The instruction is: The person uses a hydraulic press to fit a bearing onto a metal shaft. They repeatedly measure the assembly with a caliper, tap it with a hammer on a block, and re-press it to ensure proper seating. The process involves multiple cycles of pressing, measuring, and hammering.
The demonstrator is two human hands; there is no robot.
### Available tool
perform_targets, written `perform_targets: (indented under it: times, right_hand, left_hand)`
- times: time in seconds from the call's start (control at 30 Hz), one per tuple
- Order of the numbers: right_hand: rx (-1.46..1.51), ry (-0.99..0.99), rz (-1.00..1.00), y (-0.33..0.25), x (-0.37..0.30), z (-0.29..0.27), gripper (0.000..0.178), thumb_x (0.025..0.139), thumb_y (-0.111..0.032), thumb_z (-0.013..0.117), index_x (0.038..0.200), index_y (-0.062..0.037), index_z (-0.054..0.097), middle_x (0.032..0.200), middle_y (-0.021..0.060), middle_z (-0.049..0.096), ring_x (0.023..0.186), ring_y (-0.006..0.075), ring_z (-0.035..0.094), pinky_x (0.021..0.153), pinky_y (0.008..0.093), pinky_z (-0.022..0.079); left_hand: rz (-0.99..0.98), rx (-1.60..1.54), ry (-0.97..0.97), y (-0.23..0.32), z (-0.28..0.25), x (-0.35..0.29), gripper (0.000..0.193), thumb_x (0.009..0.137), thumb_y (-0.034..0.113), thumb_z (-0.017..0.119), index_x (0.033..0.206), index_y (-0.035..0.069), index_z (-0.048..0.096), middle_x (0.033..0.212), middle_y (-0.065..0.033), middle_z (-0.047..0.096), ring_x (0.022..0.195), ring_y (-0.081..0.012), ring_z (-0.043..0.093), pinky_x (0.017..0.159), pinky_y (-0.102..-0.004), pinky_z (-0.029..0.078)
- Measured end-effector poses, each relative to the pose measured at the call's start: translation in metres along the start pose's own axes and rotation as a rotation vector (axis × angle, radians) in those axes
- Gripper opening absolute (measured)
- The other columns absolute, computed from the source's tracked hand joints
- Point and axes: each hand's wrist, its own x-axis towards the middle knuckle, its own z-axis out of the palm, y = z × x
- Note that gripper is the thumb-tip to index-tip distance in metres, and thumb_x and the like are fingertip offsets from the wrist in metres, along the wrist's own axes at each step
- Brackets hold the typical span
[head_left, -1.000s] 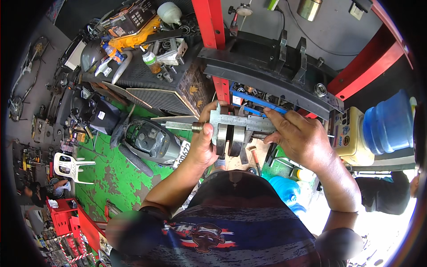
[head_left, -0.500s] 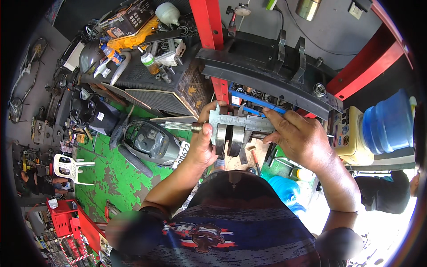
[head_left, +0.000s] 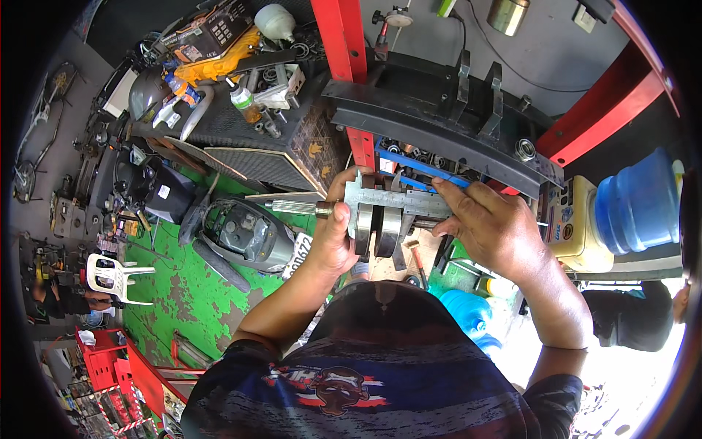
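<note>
A crankshaft [head_left: 390, 228] with two round metal webs is held level in front of me. Its splined shaft end [head_left: 289, 207] sticks out to the left past my left hand [head_left: 333, 238], which is closed around that side, the thumb pressed by the caliper's jaw. A silver vernier caliper [head_left: 380, 198] lies across the webs, one jaw at the left web's outer face and the sliding jaw near the right web. On the right, my right hand [head_left: 493, 223] pinches the caliper's beam between thumb and fingers. Part of the crankshaft's right end is hidden by that hand.
A black steel press beam [head_left: 439, 117] on red posts [head_left: 342, 36] stands just beyond my hands, a bearing [head_left: 525, 148] on it. Below is a blue tray [head_left: 424, 172] of parts. A hammer [head_left: 417, 262] lies lower. Left are a scooter [head_left: 248, 238] and cluttered bench [head_left: 285, 139].
Almost nothing differs. Both hands keep their hold on the crankshaft and caliper, and the view has shifted very slightly.
</note>
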Motion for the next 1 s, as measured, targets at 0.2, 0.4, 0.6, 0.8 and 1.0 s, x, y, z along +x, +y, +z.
perform_targets:
  times: [0.2, 0.4, 0.6, 0.8, 1.0]
  right_hand:
    - [-0.018, -0.071, 0.029, -0.001, 0.000, 0.000, 0.063, 0.075, -0.027, 0.087, 0.131, -0.0051, 0.069, 0.087, 0.0071, 0.063, 0.072, 0.0218, 0.069, 0.058, 0.0348, 0.058]
    - [0.042, -0.056, 0.075, -0.007, 0.007, 0.012, 0.056, 0.079, -0.026, 0.087, 0.128, -0.0043, 0.070, 0.094, 0.0115, 0.070, 0.074, 0.0276, 0.071, 0.059, 0.0366, 0.057]
    - [0.434, -0.163, 0.224, -0.013, 0.033, 0.052, 0.049, 0.086, -0.025, 0.083, 0.127, -0.0014, 0.069, 0.108, 0.0206, 0.072, 0.097, 0.0397, 0.071, 0.082, 0.0466, 0.058]
    - [0.849, -0.155, 0.487, -0.025, 0.117, 0.116, 0.051, 0.095, -0.027, 0.072, 0.135, 0.0030, 0.061, 0.095, 0.0226, 0.070, 0.085, 0.0276, 0.068, 0.082, 0.0384, 0.053]
    - [0.645, -0.050, 0.619, -0.001, 0.281, 0.243, 0.048, 0.085, -0.012, 0.059, 0.129, 0.0070, 0.061, 0.112, 0.0337, 0.070, 0.110, 0.0445, 0.070, 0.097, 0.0467, 0.053]
  left_hand:
    - [-0.001, -0.006, -0.010, 0.000, -0.002, 0.000, 0.092, 0.089, 0.064, 0.073, 0.149, 0.003, 0.041, 0.134, -0.0161, 0.057, 0.123, -0.0252, 0.060, 0.104, -0.0420, 0.051]
    - [-0.090, -0.034, 0.085, -0.001, -0.014, -0.005, 0.099, 0.083, 0.073, 0.072, 0.149, 0.007, 0.041, 0.137, -0.0135, 0.059, 0.126, -0.0258, 0.060, 0.107, -0.0443, 0.051]
    - [-0.255, -0.214, 0.296, 0.010, -0.043, -0.030, 0.071, 0.101, 0.068, 0.048, 0.144, 0.011, 0.054, 0.129, -0.0112, 0.067, 0.112, -0.0269, 0.068, 0.090, -0.0448, 0.059]
    - [-0.295, -0.315, 0.604, 0.030, -0.113, -0.079, 0.068, 0.100, 0.068, 0.046, 0.135, 0.011, 0.061, 0.125, -0.0119, 0.068, 0.110, -0.0293, 0.065, 0.085, -0.0508, 0.053]
    - [-0.164, -0.385, 0.940, 0.049, -0.150, -0.148, 0.072, 0.097, 0.073, 0.045, 0.128, 0.011, 0.067, 0.113, -0.0109, 0.074, 0.101, -0.0335, 0.072, 0.079, -0.0577, 0.058]
